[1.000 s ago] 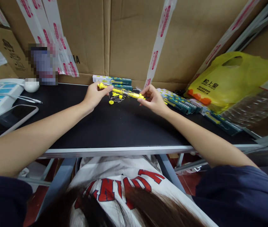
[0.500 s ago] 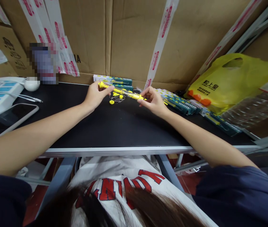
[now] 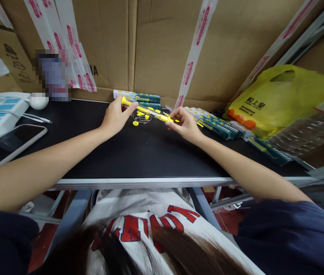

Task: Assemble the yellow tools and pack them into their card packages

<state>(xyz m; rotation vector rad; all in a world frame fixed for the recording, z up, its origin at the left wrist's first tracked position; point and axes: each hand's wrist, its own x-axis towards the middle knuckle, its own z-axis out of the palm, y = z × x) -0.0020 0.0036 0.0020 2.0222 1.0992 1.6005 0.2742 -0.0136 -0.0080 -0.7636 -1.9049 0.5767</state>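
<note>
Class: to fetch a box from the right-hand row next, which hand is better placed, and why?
Probably the right hand: the row of boxes lies beside it. The left hand is farther off; both hold the yellow tube.

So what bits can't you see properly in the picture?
In the head view:
Phone: its left part is cut off by the picture's left edge.
Yellow tube: partly covered by the left hand and right hand.
Pixelated object at the back: blurred by big squares.
Small yellow pieces: too small, some behind the tube.
Orange patches on the yellow bag: too blurred to name.
</note>
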